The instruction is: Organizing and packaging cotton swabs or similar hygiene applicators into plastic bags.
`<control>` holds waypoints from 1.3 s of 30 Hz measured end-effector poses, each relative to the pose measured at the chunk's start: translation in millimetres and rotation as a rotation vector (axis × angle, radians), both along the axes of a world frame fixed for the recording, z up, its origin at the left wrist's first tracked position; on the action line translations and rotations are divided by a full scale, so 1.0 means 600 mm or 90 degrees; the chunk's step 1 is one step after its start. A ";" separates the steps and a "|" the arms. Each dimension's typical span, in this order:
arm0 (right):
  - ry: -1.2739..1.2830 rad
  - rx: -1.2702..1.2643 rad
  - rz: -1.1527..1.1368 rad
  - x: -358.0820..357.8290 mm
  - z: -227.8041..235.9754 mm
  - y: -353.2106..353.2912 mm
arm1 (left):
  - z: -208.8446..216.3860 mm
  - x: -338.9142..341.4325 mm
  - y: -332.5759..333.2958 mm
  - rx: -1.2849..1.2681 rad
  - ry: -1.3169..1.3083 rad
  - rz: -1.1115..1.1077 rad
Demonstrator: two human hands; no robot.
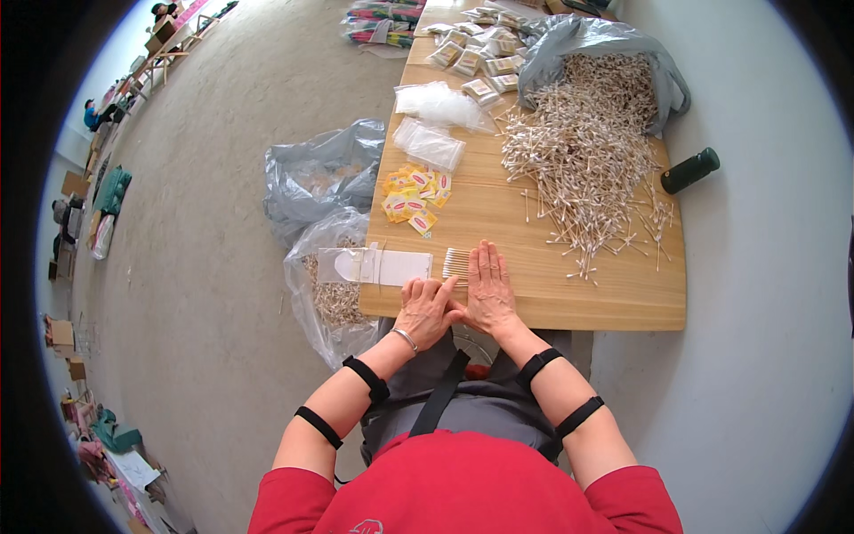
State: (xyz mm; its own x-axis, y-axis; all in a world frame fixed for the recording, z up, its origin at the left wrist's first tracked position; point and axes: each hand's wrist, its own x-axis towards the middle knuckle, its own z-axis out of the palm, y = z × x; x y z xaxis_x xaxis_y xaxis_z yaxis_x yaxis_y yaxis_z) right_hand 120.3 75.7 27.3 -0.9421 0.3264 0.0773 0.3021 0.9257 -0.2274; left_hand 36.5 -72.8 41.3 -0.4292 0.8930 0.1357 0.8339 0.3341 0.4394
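A short row of cotton swabs (455, 263) lies side by side on the table near its front edge. My right hand (491, 289) lies flat with its fingers stretched out, their edge against the right side of the row. My left hand (425, 311) is at the row's near end, its index finger stretched to the swabs and its other fingers bent. The left thumb reaches toward the base of my right hand, apart from the index. Left of the swabs is a flat white holder (405, 267) with a clear, rounded sheet at its left end.
A large heap of loose swabs (578, 151) spills from a grey plastic bag (672, 76) at right. Yellow labels (411, 203), clear bags (430, 144) and filled packets (480, 89) lie at left and back. A dark green cylinder (690, 171) stands by the wall. Bags (325, 173) sit beside the table (614, 307).
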 end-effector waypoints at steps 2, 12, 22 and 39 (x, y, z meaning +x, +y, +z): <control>0.003 -0.005 0.000 0.000 0.000 0.000 | 0.001 0.002 0.004 -0.002 -0.006 0.009; -0.031 0.018 0.007 0.000 0.002 0.001 | 0.003 0.002 0.010 -0.022 -0.017 0.017; -0.030 0.039 0.014 0.001 0.004 0.001 | -0.003 0.004 0.020 -0.006 0.007 0.041; -0.045 0.054 -0.002 -0.002 0.000 -0.002 | 0.007 -0.002 0.033 -0.039 0.008 0.067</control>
